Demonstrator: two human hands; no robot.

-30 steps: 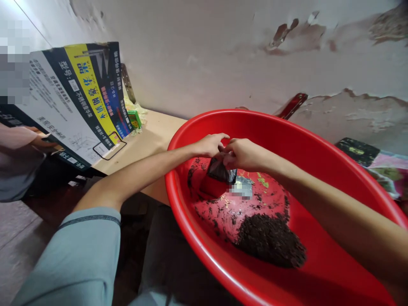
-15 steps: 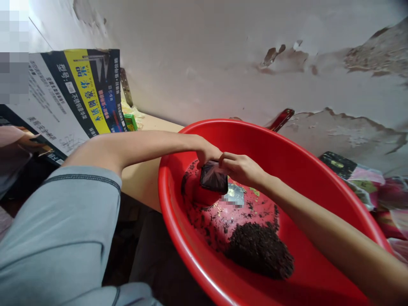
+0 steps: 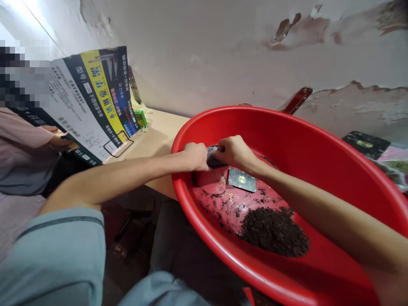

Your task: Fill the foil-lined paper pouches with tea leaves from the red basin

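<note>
Both hands' grip (image 3: 213,158) meets above red basin (image 3: 318,144), beside peeling wall (image 3: 223,51)

Basin (image 3: 318,140): we note plain red.
Soil (image 3: 274,231): we note dark brown.
Box (image 3: 92,102): black, yellow, white print.

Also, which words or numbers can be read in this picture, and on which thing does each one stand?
"型号:" on the white panel of the printed carton.
Yellow stripe and small print on the carton: too blurred to read.
dark packet and flat dark card: no readable text.
</note>
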